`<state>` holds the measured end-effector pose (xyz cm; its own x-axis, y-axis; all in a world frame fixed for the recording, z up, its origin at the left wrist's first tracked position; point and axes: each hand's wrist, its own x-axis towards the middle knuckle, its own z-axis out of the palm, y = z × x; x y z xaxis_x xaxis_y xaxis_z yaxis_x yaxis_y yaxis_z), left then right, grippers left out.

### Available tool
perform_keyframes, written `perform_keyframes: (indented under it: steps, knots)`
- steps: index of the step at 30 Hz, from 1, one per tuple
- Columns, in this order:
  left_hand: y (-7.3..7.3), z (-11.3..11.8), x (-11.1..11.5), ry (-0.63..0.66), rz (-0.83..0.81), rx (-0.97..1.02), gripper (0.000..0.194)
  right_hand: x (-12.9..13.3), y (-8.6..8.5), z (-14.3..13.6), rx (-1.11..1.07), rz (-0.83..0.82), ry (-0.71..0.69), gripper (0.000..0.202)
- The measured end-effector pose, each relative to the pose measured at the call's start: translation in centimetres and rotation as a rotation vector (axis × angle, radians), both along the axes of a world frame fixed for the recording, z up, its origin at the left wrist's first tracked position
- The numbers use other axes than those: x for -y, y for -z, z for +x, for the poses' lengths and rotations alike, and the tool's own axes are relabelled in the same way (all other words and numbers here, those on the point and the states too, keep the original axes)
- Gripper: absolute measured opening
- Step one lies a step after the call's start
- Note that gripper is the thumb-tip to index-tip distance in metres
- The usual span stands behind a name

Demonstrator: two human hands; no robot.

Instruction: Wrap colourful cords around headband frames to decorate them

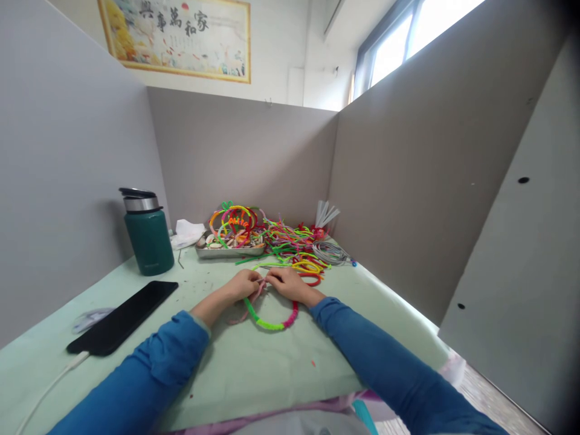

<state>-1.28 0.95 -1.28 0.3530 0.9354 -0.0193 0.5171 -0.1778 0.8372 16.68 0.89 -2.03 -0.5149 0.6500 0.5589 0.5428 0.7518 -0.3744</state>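
Note:
Close together near the middle of the table, my left hand (pixel 243 285) and my right hand (pixel 286 283) pinch a pink fuzzy stem (pixel 257 296) between their fingertips. One end of that stem trails down to the left, onto the cloth. Below the hands curves a ring of fuzzy stems (pixel 270 326), green at the left, yellow-green at the bottom and magenta at the right. The upper part of the ring is hidden by the hands. Just behind them lie yellow and red stems (pixel 310 267).
A metal tray (pixel 231 252) holds small pieces and colourful rings. Right of it are piled fuzzy stems (pixel 290 235) and coiled grey wire (pixel 333 252). At the left stand a green bottle (pixel 148 241) and a black phone (pixel 124 317) with a white cable. Grey partitions (pixel 244 151) surround the table.

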Motion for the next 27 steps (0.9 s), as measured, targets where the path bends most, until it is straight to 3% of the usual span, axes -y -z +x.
perform_keyframes:
  steps: [6, 13, 20, 27]
  knots:
    - [-0.6, 0.0, 0.4, -0.045, 0.296, -0.294, 0.021, -0.1, 0.1, -0.1, 0.003, -0.003, -0.010, 0.024]
    - [-1.1, 0.2, 0.7, -0.014, 0.427, -0.357, 0.031, -0.4, 0.4, 0.0, -0.006, 0.014, -0.013, 0.023]
    - [-1.1, 0.3, 0.9, -0.029, 0.325, -0.256, 0.049, -0.7, 0.5, 0.0, -0.016, 0.025, 0.015, 0.024]
    - [-0.6, 0.2, 0.2, -0.056, 0.213, -0.193, 0.046, -0.6, 0.9, -0.2, -0.005, 0.017, 0.025, 0.025]
